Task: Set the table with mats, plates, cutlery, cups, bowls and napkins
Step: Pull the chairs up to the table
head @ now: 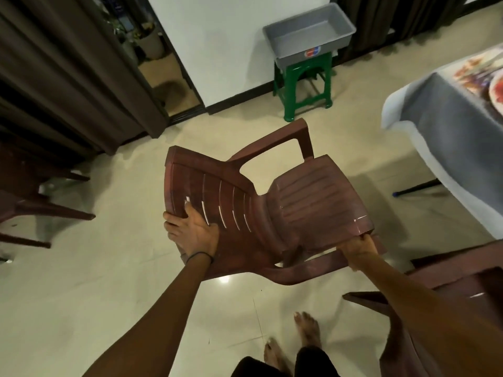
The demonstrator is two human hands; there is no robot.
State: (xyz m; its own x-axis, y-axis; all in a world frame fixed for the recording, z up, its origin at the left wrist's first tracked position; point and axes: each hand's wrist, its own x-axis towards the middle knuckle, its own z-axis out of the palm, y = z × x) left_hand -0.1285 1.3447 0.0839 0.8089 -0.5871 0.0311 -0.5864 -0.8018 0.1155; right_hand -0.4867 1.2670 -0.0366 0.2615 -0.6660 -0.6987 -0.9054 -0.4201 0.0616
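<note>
Holding brown chair (272, 208) tilted: left hand (193, 232) curled over backrest edge, right hand (359, 247) gripping seat front. I judge risk: chair swinging into surface (435, 126) at right, dragging mat (473, 69), plate (496, 91) off.

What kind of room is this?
Likely a home dining room: a cloth-covered table with a place mat on it, a brown plastic armchair, and curtains.

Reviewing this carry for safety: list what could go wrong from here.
1. The tilted chair is held only by the left hand on its backrest edge and the right hand on its seat rim; a slip might drop it near the bare feet.
2. Swinging it could snag the tablecloth at right or hit the other chair beside it.
</note>
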